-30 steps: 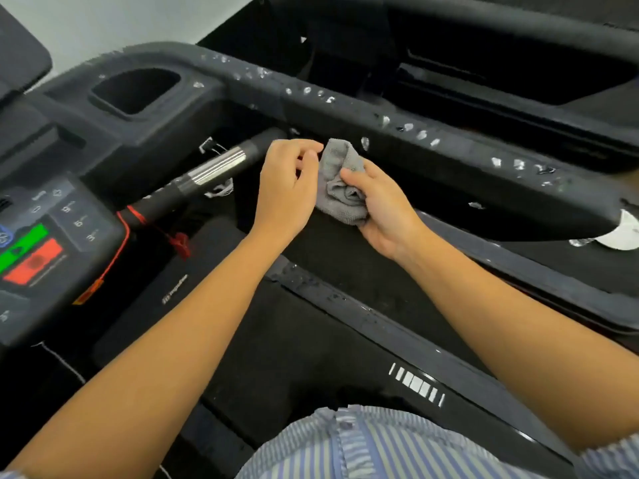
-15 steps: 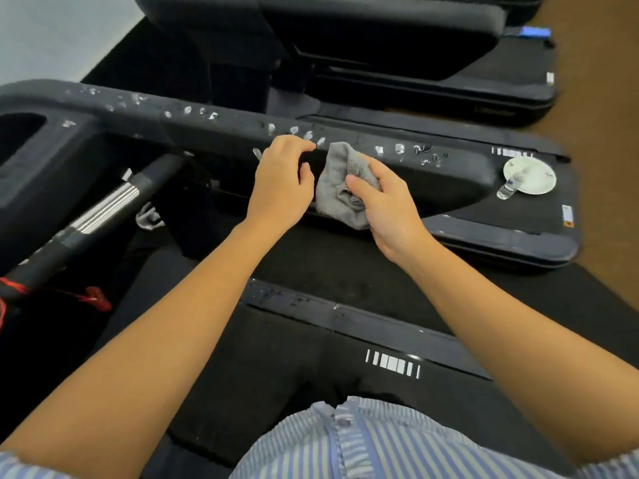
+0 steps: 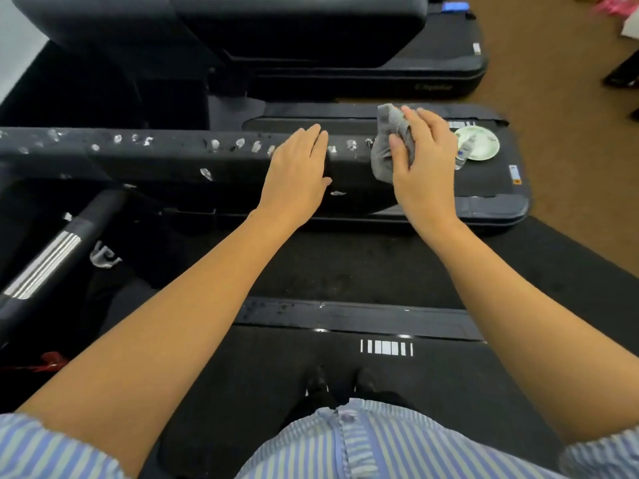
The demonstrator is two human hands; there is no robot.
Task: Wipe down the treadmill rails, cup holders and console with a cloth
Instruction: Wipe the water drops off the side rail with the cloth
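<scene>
A crumpled grey cloth (image 3: 389,146), soft and terry-like in its folds, sits bunched against the far right end of the black treadmill rail (image 3: 173,160), and the person's right hand (image 3: 423,160) covers it, fingers (image 3: 418,121) laid over the top and thumb pressed into the fabric, so the hand is closed on the cloth. The rail is a broad, matte, rounded bar running across the view, dotted along its top and front face with pale, glossy smears or droplets; what they are made of cannot be told. The left hand (image 3: 297,171) lies flat on the rail just beside the cloth, fingers straight, close together and draped over the top edge, holding nothing. Both forearms are bare, and short blue-and-white striped sleeves and a striped shirt front are cut off at the bottom edge. Below the hands lies the dark, finely textured running belt (image 3: 345,267), crossed by a smooth side strip (image 3: 363,318) with a small white barred mark. At lower left a round black handlebar (image 3: 52,250) with ribbed silver bands slants out of the frame, and a red scrap near it is too dim to identify. Beyond the rail, on the deck of a neighbouring machine, rests a white round plate (image 3: 479,141) with a small clear bottle (image 3: 461,157) lying at its edge, partly hidden by the right hand. Brown carpet (image 3: 560,98) fills the right side; blurred pink shapes in the upper corner cannot be made out.
</scene>
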